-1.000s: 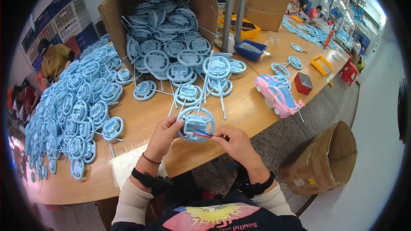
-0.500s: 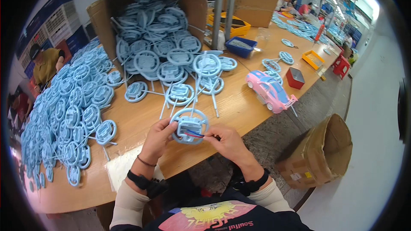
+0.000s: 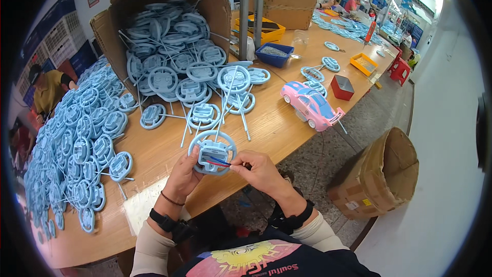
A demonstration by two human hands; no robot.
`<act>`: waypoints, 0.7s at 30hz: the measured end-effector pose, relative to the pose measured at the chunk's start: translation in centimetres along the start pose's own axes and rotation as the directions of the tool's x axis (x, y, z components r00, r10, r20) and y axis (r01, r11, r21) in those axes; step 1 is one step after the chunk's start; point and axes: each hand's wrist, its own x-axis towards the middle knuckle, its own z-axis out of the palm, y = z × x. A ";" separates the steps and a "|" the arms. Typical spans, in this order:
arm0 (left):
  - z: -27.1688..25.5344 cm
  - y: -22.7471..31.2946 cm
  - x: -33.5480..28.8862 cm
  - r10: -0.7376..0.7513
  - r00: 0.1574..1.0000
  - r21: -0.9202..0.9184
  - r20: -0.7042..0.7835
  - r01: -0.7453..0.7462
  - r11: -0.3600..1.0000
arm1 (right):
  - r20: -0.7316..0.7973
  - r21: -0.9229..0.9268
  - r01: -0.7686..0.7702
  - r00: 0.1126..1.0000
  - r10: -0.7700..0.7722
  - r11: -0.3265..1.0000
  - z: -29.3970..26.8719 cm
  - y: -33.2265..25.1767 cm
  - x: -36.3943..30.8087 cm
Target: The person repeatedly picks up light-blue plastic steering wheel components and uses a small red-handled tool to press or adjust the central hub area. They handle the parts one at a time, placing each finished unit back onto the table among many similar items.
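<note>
My left hand grips the left rim of a light blue toy steering wheel, thumb on top. The wheel is tilted with its hollow back facing me, and a thin rod points away from its far side. Red and blue wires lie across the lower part of the hollow. Thumb and fingers of my right hand pinch these wires at the wheel's right edge. Between those fingers a small dark end sticks out, too small to name. Several similar wheels lie just beyond.
A tipped cardboard box spills more wheels; a large heap covers the table's left. To the right are a pink toy car, a red box, a blue tray and a yellow tray. An open carton stands on the floor.
The whole view has shifted slightly, so the table things appear further left. Both hands keep their hold on the wheel and the wires, with the wires lying slightly deeper across the hollow.
</note>
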 end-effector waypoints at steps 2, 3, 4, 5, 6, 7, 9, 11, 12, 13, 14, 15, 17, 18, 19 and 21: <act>0.0 -0.3 0.1 0.015 0.999 -0.026 -0.044 -0.016 1.000 | -0.025 -0.013 -0.007 1.000 0.007 1.000 0.2 0.2 0.0; -0.1 -0.4 0.2 0.023 0.998 -0.039 -0.066 -0.025 0.999 | -0.043 -0.026 -0.017 0.999 0.016 1.000 0.3 0.2 0.0; -0.3 -0.7 0.4 0.022 0.996 -0.041 -0.092 -0.026 0.999 | -0.062 -0.039 -0.027 0.998 0.025 0.999 0.3 0.3 0.0; -0.5 -1.1 0.6 0.022 0.993 -0.043 -0.118 -0.027 0.999 | -0.066 -0.057 -0.024 0.998 0.020 0.998 0.3 0.5 0.0; -0.7 -1.4 0.9 0.021 0.989 -0.045 -0.144 -0.028 0.999 | -0.071 -0.074 -0.021 0.997 0.015 0.997 0.3 0.7 0.0; -1.0 -1.7 1.1 0.030 0.988 -0.063 -0.149 -0.040 0.997 | -0.075 -0.092 -0.017 0.997 0.011 0.996 0.3 0.8 0.0; -1.3 -2.1 1.3 0.047 0.986 -0.102 -0.162 -0.064 0.993 | -0.083 -0.102 -0.015 0.997 0.007 0.995 0.6 1.0 -0.1; -1.5 -2.1 1.3 0.047 0.986 -0.109 -0.157 -0.065 0.992 | -0.075 -0.112 -0.019 0.997 0.011 0.994 0.7 0.9 0.1; -1.6 -2.0 1.2 0.047 0.987 -0.112 -0.156 -0.065 0.992 | -0.063 -0.116 -0.024 0.998 0.016 0.993 0.7 0.7 0.2; -1.7 -1.8 1.1 0.033 0.986 -0.103 -0.161 -0.050 0.993 | -0.050 -0.120 -0.028 0.999 0.022 0.992 0.7 0.6 0.3; -1.6 -1.7 1.0 0.016 0.987 -0.096 -0.163 -0.032 0.995 | -0.050 -0.100 -0.022 0.999 0.017 0.995 0.7 0.6 0.3; -1.4 -1.5 0.9 -0.001 0.986 -0.088 -0.166 -0.014 0.996 | -0.050 -0.081 -0.016 0.999 0.012 0.997 0.8 0.6 0.4; -1.2 -1.0 0.4 0.009 0.987 -0.117 -0.158 -0.028 0.993 | -0.049 -0.046 0.002 0.999 -0.005 0.999 1.0 0.7 0.5; -1.0 -0.6 0.1 0.016 0.988 -0.132 -0.156 -0.037 0.991 | -0.049 -0.030 0.014 0.999 -0.016 0.999 1.3 0.7 0.5; -0.5 -0.2 -0.3 0.014 0.989 -0.137 -0.147 -0.034 0.990 | -0.049 -0.015 0.026 0.998 -0.027 1.000 1.5 0.8 0.6; 0.1 0.5 -1.7 0.017 0.988 -0.144 -0.154 -0.039 0.989 | -0.061 -0.024 0.026 0.998 -0.027 0.999 2.2 0.6 0.7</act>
